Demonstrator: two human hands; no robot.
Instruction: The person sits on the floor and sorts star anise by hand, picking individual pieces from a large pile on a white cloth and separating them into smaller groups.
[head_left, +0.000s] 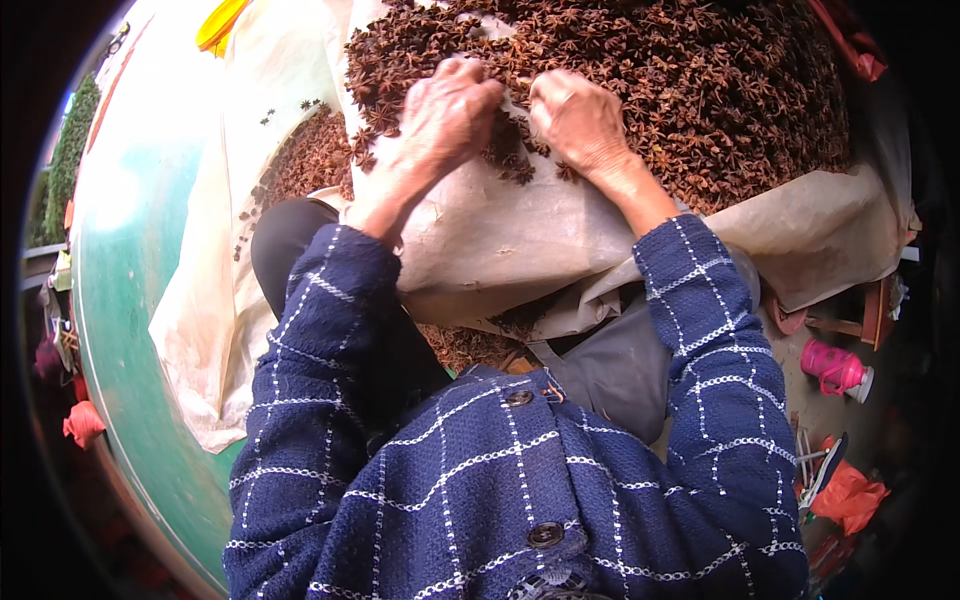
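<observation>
A broad heap of dried star anise (720, 97) covers the pale sheet (517, 225) in front of me on the right. More pods lie in a smaller group at its upper left. My left hand (454, 109) is curled over the inner edge of that smaller group. Close by, my right hand (576, 116) bends down at the left border of the big heap. Both sets of fingertips point away from me and are hidden, so I cannot see whether pods are in them. Several loose pods (517, 165) lie on the sheet between and below my hands.
Reddish-brown star anise (307, 161) lies on another part of the sheeting to the left. Beyond is a green tabletop (142, 315) with a white edge line. A pink thermos flask (832, 367) lies at right, above a red plastic bag (847, 495). Plant debris (469, 346) shows between my knees.
</observation>
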